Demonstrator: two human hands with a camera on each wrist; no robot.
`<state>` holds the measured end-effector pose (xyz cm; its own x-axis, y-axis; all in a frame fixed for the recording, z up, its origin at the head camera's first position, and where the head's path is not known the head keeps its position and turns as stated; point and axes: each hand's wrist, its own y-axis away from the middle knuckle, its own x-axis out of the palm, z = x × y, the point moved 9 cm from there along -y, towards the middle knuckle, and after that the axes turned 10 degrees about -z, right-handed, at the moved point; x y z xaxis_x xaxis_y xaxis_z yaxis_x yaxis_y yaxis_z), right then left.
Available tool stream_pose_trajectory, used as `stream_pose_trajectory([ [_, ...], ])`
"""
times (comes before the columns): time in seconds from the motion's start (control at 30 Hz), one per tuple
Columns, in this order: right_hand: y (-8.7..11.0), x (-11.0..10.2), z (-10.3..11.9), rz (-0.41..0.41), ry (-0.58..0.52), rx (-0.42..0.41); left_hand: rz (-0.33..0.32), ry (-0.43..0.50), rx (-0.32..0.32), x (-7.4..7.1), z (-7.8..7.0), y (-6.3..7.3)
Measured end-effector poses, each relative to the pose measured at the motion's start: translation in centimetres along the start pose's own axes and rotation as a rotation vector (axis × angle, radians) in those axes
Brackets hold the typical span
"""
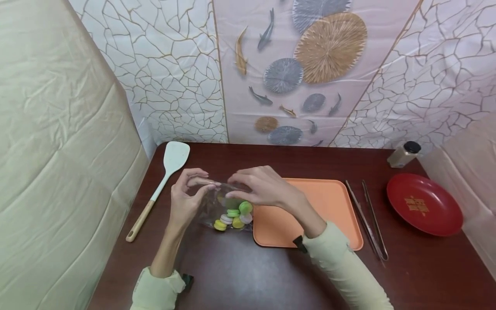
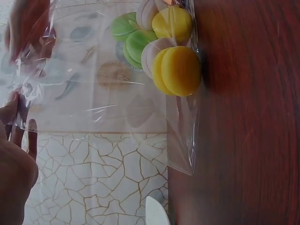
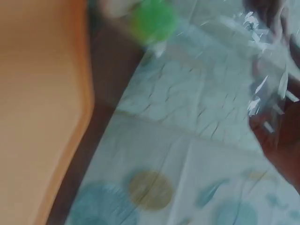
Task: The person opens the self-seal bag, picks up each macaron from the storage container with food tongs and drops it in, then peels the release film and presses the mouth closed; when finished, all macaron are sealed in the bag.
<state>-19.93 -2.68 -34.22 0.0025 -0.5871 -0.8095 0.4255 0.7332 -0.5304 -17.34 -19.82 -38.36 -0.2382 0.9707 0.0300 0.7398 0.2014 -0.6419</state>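
A clear plastic bag (image 1: 209, 209) hangs upright above the table, its mouth at the top. Yellow, green and pale pink macarons lie at its bottom; a yellow macaron (image 2: 180, 70) and a green macaron (image 2: 140, 47) show through the film. My left hand (image 1: 185, 199) pinches the left part of the bag's top edge between thumb and fingers. On the other side, my right hand (image 1: 265, 188) grips the same edge, thumb below and fingers above. The right wrist view is blurred, but the right hand (image 3: 283, 145) shows there holding the crinkled film.
An orange tray (image 1: 310, 234) lies right of the bag, under the right forearm. Metal tongs (image 1: 366, 219) rest beside it, then a red plate (image 1: 434, 211) and a black-lidded jar (image 1: 404, 155). A white spatula (image 1: 162, 185) with wooden handle lies at left. Patterned cloth stands behind the table.
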Motion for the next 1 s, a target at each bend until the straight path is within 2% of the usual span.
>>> stream_pose_trajectory([
  [0.17,-1.7,1.6,1.0,0.074,0.065,-0.038,0.012,-0.001,0.016,-0.1,0.0,-0.1],
  [0.3,-1.5,1.5,1.0,0.054,0.047,-0.034,-0.017,0.014,0.009,-0.5,0.0,-0.2],
  [0.47,-0.3,0.5,0.4,0.012,0.001,-0.023,-0.068,0.019,-0.003,-1.2,-0.1,0.0],
  [0.7,2.4,-1.2,-1.0,0.018,-0.054,0.012,-0.105,0.048,-0.039,-1.7,-0.1,0.1],
  [0.9,4.0,-2.0,-1.7,0.035,-0.117,0.067,-0.097,0.026,-0.054,-1.8,0.0,0.2],
  [1.0,4.5,-2.1,-1.8,0.067,-0.149,0.104,-0.068,0.057,-0.052,-1.6,-0.1,0.3],
])
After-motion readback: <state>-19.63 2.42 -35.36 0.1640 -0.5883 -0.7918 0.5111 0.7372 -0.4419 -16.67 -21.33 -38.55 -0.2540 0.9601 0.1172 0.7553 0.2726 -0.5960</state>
